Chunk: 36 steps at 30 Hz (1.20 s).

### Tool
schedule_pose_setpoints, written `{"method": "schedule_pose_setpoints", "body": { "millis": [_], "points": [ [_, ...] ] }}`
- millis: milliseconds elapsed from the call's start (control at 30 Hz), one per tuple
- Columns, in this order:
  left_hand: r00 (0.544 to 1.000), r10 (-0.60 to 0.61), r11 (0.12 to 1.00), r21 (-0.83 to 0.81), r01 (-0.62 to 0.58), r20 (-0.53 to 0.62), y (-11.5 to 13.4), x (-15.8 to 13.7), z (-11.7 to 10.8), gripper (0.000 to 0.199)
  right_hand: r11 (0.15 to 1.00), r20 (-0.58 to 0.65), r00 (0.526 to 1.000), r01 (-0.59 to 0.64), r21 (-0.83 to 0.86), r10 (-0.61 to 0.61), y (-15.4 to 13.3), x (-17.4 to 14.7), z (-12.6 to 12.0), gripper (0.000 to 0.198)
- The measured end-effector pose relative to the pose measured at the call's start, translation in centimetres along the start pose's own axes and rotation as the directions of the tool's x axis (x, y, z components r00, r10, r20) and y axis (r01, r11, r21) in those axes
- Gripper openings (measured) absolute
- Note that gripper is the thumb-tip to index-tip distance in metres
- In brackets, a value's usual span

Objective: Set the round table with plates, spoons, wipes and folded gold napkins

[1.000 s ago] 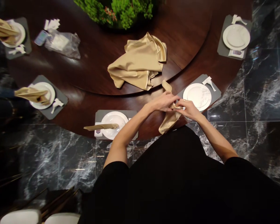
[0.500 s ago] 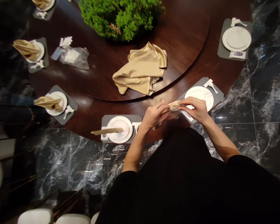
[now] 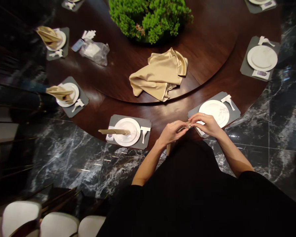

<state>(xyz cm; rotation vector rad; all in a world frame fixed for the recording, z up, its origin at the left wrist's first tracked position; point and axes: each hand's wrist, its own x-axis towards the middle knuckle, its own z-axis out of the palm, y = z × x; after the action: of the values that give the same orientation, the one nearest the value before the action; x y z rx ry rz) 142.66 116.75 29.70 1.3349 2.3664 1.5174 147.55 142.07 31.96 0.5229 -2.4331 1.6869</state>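
Note:
Between my two hands is a gold cloth napkin [image 3: 171, 147], gathered narrow, with a tail hanging below my left hand. My left hand [image 3: 173, 132] has its fingers closed around the bunched cloth. My right hand [image 3: 206, 123] pinches the same napkin at its other end, fingertips almost touching the left ones. Much of the cloth is hidden by my fingers. Just beyond my right hand lies a white plate [image 3: 216, 108] on a grey placemat [image 3: 195, 108]. Left of my hands, a folded napkin [image 3: 114, 131] rests across another white plate [image 3: 136, 138].
Loose gold napkins [image 3: 160, 74] lie heaped on the round turntable [image 3: 209, 62], near a green plant [image 3: 150, 19]. A clear plastic bag [image 3: 96, 52] sits to the left. White chairs [image 3: 59, 223] stand behind at lower left. Another plate [image 3: 262, 57] is at the right.
My hands have drawn closer together and slightly lower, and the napkin between them is now bunched smaller. The whole view has shifted, with the table's things appearing further right.

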Motion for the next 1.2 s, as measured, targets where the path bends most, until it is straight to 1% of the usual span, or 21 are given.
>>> {"method": "schedule_pose_setpoints", "body": {
  "millis": [167, 300, 400, 500, 567, 667, 767, 867, 933, 967, 1033, 1067, 1133, 1167, 1200],
  "points": [
    [0.998, -0.046, 0.998, 0.044, 0.048, -0.053, -0.4, -1.1, 0.7, 0.012, 0.994, -0.028, 0.995, -0.089, 0.059, 0.091, 0.4, 0.2, 0.3, 0.022],
    [0.995, -0.088, 0.992, 0.082, 0.092, -0.051, -0.6, -1.6, 1.1, 0.016, 0.989, -0.044, 0.991, -0.126, 0.074, 0.129, 0.6, 0.4, 0.7, 0.023],
    [0.996, -0.087, 0.988, 0.126, 0.085, 0.007, -1.1, -2.1, 1.0, 0.018, 0.992, -0.016, 0.993, -0.114, 0.054, 0.115, 0.5, 0.7, 0.5, 0.018],
    [0.99, -0.071, 0.98, 0.194, 0.046, 0.121, -2.2, -3.2, 0.2, 0.022, 0.997, 0.028, 0.996, -0.081, 0.005, 0.081, 0.2, 1.0, -0.1, 0.012],
    [0.978, -0.081, 0.971, 0.235, 0.034, 0.193, -3.4, -4.6, -0.5, 0.026, 0.998, 0.032, 0.999, -0.043, -0.05, 0.044, -0.1, 1.0, -1.0, 0.013],
    [0.956, -0.158, 0.956, 0.281, 0.084, 0.249, -5.6, -7.6, -1.9, 0.033, 0.986, -0.034, 0.999, 0.016, -0.168, -0.022, -0.8, 1.1, -3.3, 0.014],
    [0.93, -0.276, 0.937, 0.283, 0.204, 0.244, -7.5, -11.3, -3.3, 0.036, 0.952, -0.142, 0.986, 0.042, -0.302, -0.089, -1.8, 1.1, -6.5, 0.017],
    [0.896, -0.408, 0.9, 0.243, 0.362, 0.176, -8.1, -15.0, -3.9, 0.035, 0.902, -0.218, 0.966, 0.033, -0.431, -0.14, -3.0, 2.1, -9.4, 0.023],
    [0.854, -0.512, 0.85, 0.193, 0.49, 0.09, -7.7, -17.2, -3.3, 0.035, 0.862, -0.224, 0.959, 0.04, -0.505, -0.176, -3.2, 4.2, -10.5, 0.023],
    [0.822, -0.569, 0.816, 0.152, 0.557, 0.042, -7.5, -18.3, -2.6, 0.036, 0.843, -0.206, 0.959, 0.055, -0.535, -0.194, -3.0, 6.0, -10.6, 0.02],
    [0.73, -0.682, 0.729, 0.033, 0.684, -0.048, -6.9, -20.4, -0.4, 0.041, 0.812, -0.109, 0.971, 0.113, -0.573, -0.212, -1.5, 10.7, -9.5, 0.012],
    [0.673, -0.735, 0.677, -0.038, 0.735, -0.085, -6.7, -21.3, 1.0, 0.045, 0.805, -0.038, 0.979, 0.14, -0.576, -0.198, -0.1, 13.5, -8.2, 0.012],
    [0.542, -0.827, 0.562, -0.183, 0.807, -0.148, -6.5, -23.1, 4.1, 0.054, 0.823, 0.149, 0.982, 0.181, -0.538, -0.118, 3.9, 19.1, -4.2, 0.017],
    [0.472, -0.864, 0.503, -0.251, 0.827, -0.176, -6.5, -24.0, 5.7, 0.058, 0.84, 0.229, 0.972, 0.168, -0.516, -0.054, 6.5, 21.5, -1.6, 0.018],
    [0.403, -0.893, 0.448, -0.311, 0.838, -0.201, -6.6, -24.8, 7.2, 0.062, 0.852, 0.312, 0.949, 0.126, -0.508, 0.046, 9.5, 23.4, 1.1, 0.017]
  ]
}}
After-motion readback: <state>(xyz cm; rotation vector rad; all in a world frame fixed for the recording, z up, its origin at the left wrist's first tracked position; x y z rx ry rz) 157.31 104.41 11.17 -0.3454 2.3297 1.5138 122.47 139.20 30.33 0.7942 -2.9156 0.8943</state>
